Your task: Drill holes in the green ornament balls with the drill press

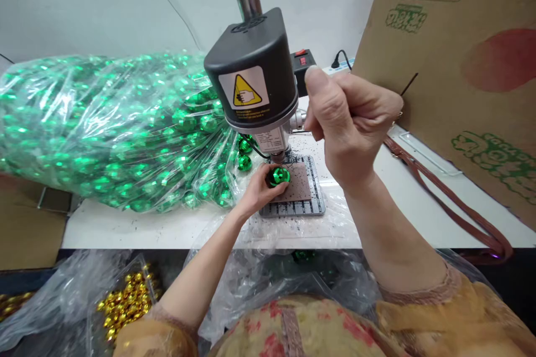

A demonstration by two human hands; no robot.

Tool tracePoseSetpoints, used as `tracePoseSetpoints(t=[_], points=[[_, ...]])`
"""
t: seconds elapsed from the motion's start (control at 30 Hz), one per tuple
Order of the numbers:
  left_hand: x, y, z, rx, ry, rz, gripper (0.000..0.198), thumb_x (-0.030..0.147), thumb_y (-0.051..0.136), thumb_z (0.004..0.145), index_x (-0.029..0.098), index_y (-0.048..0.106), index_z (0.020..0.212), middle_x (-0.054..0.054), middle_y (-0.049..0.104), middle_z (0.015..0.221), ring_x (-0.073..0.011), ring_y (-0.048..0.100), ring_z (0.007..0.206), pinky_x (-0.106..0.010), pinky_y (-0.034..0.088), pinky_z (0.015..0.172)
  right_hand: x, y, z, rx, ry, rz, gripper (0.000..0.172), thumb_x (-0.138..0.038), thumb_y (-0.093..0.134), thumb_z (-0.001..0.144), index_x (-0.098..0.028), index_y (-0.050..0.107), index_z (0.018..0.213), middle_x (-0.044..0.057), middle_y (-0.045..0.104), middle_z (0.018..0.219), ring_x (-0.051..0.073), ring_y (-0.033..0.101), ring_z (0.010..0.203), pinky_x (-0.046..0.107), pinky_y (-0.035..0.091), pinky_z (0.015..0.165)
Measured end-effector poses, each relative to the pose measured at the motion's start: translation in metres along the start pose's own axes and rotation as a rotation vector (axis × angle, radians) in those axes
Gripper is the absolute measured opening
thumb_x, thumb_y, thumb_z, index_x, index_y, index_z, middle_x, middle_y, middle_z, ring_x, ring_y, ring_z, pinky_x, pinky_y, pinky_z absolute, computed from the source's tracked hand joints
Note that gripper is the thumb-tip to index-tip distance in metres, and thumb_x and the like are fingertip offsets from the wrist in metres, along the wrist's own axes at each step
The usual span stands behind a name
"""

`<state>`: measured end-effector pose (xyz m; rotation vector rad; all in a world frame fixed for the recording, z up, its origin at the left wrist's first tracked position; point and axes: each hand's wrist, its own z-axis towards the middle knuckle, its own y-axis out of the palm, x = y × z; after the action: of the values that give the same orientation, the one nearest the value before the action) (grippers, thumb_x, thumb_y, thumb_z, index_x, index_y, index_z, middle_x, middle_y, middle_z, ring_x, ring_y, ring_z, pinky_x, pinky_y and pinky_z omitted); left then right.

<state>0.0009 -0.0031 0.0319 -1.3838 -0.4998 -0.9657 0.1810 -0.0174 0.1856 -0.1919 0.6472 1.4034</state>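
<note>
A shiny green faceted ball sits under the spindle of a small bench drill press. My left hand is closed around it from the left, fingers and thumb on its sides, over the brown pad on the slotted metal base. My right hand is raised in a closed grip at the right of the press, beside its silver hub. The fingers are curled on the press lever, which the hand mostly hides. Whether the drill tip touches the ball is hidden.
A large clear bag of green balls lies on the white table to the left. Loose green balls lie near the base. A cardboard box and brown strap are at right. Gold balls fill a container below.
</note>
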Motion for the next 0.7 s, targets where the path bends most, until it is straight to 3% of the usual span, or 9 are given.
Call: tracePoseSetpoints(t=[0.27, 0.4, 0.5, 0.57, 0.7], points=[[-0.006, 0.017, -0.006, 0.184, -0.063, -0.172, 0.046, 0.035, 0.082, 0.074, 0.019, 0.062, 0.112, -0.003, 0.068, 0.095, -0.0141, 0.061, 0.077, -0.026, 0.049, 0.068, 0.001, 0.002, 0.005, -0.002, 0.059, 0.071, 0.050, -0.028, 0.065, 0.093, -0.019, 0.043, 0.049, -0.007, 0.039, 0.046, 0.002, 0.032, 0.041, 0.023, 0.031, 0.045], [-0.009, 0.018, -0.010, 0.183, -0.060, -0.188, 0.047, 0.038, 0.083, 0.075, 0.018, 0.063, 0.112, -0.003, 0.070, 0.094, -0.0146, 0.061, 0.077, -0.027, 0.049, 0.068, 0.008, 0.009, 0.022, 0.020, 0.088, 0.178, 0.046, -0.016, 0.065, 0.091, -0.019, 0.051, 0.048, -0.007, 0.042, 0.043, 0.004, 0.029, 0.037, 0.028, 0.027, 0.043], [-0.011, 0.018, -0.009, 0.172, -0.005, -0.129, 0.048, 0.037, 0.085, 0.075, 0.019, 0.065, 0.115, -0.003, 0.070, 0.094, -0.0155, 0.062, 0.079, -0.027, 0.049, 0.070, 0.014, 0.014, 0.036, 0.027, 0.192, 0.212, 0.051, -0.011, 0.061, 0.092, -0.020, 0.050, 0.044, -0.007, 0.037, 0.039, 0.006, 0.027, 0.035, 0.030, 0.023, 0.042], [-0.013, 0.019, -0.008, 0.176, 0.041, -0.089, 0.048, 0.039, 0.085, 0.076, 0.020, 0.066, 0.116, -0.003, 0.069, 0.094, -0.0157, 0.061, 0.079, -0.028, 0.049, 0.069, 0.017, 0.015, 0.042, -0.001, 0.239, 0.161, 0.052, -0.014, 0.061, 0.093, -0.021, 0.047, 0.043, -0.007, 0.032, 0.036, 0.006, 0.025, 0.035, 0.030, 0.023, 0.041], [-0.016, 0.022, -0.006, 0.193, 0.119, -0.027, 0.048, 0.042, 0.085, 0.078, 0.022, 0.067, 0.118, -0.004, 0.069, 0.099, -0.0183, 0.063, 0.084, -0.030, 0.051, 0.071, 0.024, 0.013, 0.045, -0.065, 0.206, 0.048, 0.049, -0.037, 0.065, 0.091, -0.022, 0.046, 0.049, -0.008, 0.028, 0.037, 0.007, 0.023, 0.036, 0.030, 0.024, 0.041]])
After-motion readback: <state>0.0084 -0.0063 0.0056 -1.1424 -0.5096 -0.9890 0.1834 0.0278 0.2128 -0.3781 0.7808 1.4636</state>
